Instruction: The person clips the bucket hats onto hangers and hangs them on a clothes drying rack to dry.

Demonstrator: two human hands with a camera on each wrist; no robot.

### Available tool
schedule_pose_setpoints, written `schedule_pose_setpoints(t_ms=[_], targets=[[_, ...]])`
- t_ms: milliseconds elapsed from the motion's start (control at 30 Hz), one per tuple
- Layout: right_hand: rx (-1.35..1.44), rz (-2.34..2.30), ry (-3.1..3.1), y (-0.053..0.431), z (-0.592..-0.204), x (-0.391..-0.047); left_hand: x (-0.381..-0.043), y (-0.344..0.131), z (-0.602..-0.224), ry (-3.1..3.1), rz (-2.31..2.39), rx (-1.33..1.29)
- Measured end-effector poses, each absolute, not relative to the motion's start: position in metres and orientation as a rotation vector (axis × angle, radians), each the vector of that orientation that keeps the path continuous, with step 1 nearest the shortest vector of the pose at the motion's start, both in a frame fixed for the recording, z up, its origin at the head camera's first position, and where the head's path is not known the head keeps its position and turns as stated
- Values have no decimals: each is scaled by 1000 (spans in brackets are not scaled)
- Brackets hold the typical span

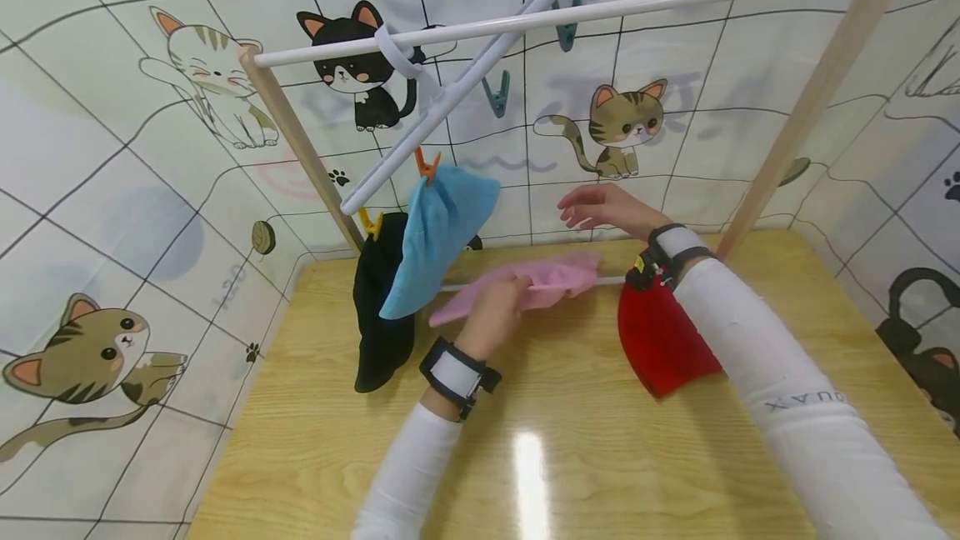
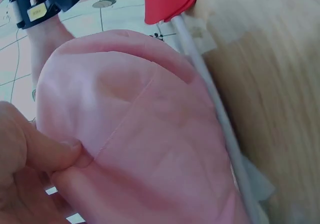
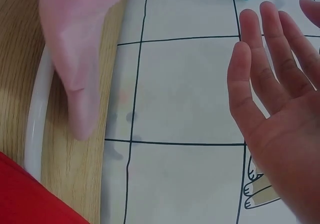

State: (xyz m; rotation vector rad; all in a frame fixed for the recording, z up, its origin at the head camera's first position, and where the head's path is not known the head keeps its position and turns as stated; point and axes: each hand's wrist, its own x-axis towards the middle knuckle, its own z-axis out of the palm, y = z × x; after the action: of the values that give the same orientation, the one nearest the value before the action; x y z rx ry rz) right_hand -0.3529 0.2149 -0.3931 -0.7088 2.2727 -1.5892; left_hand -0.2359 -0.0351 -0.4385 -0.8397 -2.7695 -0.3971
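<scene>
Left hand (image 1: pixel 493 315) pinches pink cloth (image 1: pixel 566 271) near its edge, by low white rod (image 1: pixel 612 281), over bench (image 1: pixel 592 448). Right hand (image 1: pixel 611 211) empty, fingers loose. My judgement: firm pinch, cloth kept free of rod.

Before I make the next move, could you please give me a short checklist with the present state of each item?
1. Left hand holding the pink cloth: ok.
2. Right hand free: ok, it holds nothing.
3. Pink cloth up at the hanger: not ok, it is down by the lower rod.
4. Teal pegs free of cloth: ok.
5. Blue cloth pegged: ok, by the orange peg.
6. Hanger level: cannot tell; its slant may be the viewing angle.
</scene>
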Motion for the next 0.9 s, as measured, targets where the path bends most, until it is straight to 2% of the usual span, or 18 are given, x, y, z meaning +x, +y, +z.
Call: schedule_pose_setpoints(t_ms=[433,900], targets=[[-696,-1536,2273,209,-384,-355,-250,-46,-405,-2762,-434,-764],[-772,-1480,2314,199,-364,-358,-252,-56,-389,-2713,-524,-734]])
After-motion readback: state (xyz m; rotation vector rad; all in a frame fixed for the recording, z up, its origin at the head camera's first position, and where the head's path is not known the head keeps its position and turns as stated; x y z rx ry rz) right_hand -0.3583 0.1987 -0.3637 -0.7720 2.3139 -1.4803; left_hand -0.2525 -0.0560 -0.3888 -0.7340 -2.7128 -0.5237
